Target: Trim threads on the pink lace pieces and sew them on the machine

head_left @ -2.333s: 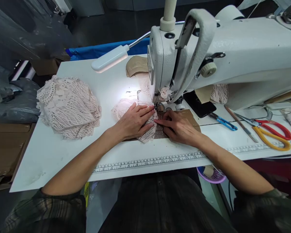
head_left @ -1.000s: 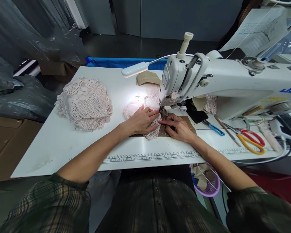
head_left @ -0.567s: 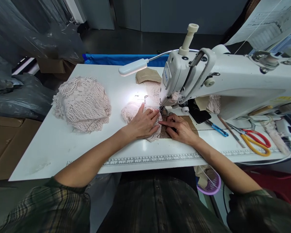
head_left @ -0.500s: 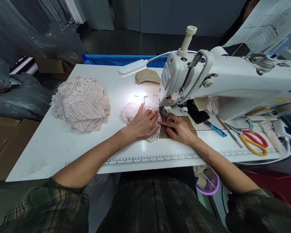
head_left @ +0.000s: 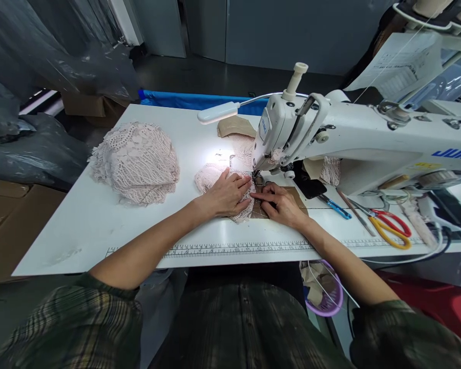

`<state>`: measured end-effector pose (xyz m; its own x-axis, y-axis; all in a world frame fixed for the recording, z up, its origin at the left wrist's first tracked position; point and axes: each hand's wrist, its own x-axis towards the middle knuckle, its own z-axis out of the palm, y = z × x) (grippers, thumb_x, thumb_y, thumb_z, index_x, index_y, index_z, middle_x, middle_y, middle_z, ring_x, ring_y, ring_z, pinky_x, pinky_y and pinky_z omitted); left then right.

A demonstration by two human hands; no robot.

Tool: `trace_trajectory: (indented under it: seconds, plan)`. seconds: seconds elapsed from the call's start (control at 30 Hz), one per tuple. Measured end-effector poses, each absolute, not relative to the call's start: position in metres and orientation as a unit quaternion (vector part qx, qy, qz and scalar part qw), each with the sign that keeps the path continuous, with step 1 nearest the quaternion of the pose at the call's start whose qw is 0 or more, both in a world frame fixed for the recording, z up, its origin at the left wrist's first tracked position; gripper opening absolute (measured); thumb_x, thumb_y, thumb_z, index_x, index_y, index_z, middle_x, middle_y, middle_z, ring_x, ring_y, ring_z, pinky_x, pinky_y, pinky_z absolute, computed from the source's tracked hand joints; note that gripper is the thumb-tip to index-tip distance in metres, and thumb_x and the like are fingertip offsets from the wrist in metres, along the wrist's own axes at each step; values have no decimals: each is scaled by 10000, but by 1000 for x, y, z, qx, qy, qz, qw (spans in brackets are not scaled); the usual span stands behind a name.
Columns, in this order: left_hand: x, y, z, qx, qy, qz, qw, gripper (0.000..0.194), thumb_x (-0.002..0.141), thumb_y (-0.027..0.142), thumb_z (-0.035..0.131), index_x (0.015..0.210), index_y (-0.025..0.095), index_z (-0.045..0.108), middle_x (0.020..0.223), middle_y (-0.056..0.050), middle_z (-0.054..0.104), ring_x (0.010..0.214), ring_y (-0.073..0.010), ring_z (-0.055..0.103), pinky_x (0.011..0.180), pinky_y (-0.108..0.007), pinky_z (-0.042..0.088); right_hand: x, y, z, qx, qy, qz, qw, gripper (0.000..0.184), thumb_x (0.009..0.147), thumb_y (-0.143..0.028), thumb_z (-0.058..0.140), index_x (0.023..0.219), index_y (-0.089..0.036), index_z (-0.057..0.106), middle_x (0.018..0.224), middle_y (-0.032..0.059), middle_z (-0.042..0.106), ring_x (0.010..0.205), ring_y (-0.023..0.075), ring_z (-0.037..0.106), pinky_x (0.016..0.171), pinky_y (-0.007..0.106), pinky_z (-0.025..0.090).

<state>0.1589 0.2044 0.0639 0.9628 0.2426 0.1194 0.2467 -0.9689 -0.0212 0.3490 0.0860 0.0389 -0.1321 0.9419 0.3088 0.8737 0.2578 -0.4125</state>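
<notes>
My left hand (head_left: 227,193) lies flat on a pale pink lace piece (head_left: 207,177), fingers stretched toward the needle area of the white sewing machine (head_left: 278,130). Just right of the needle, my right hand (head_left: 282,205) rests on a brown board (head_left: 259,210). Its index fingertip touches the lace edge, while the other fingers curl in; whatever is inside them is hidden. Small metal rings (head_left: 259,180) show beside the presser foot, partly covered. Behind the lace, more lace runs up to a beige curved piece (head_left: 236,126).
A heap of pink lace (head_left: 138,164) sits on the left of the white table (head_left: 80,230). Right of my hands lie a blue cutter (head_left: 336,206), a dark phone-like object (head_left: 309,185) and scissors (head_left: 390,233). A lamp (head_left: 218,113) overhangs the table. Below hangs a purple basket (head_left: 330,307).
The camera view has shifted slightly, showing more of the machine's right side. Both hands keep nearly the same places on the lace and by the needle.
</notes>
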Motion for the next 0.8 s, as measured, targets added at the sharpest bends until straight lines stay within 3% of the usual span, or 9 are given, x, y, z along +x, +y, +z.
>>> trace_trajectory:
  seconds: [0.8]
  plan:
    - [162, 205, 64, -990, -122, -69, 12, 544, 985, 427, 293, 1381, 97, 463, 1447, -137, 464, 1233, -292, 461, 1135, -568, 203, 351, 85, 43, -612, -753, 65, 234, 370, 899, -182, 488, 1211, -252, 673, 1019, 96, 536, 919, 234, 551, 843, 415, 488]
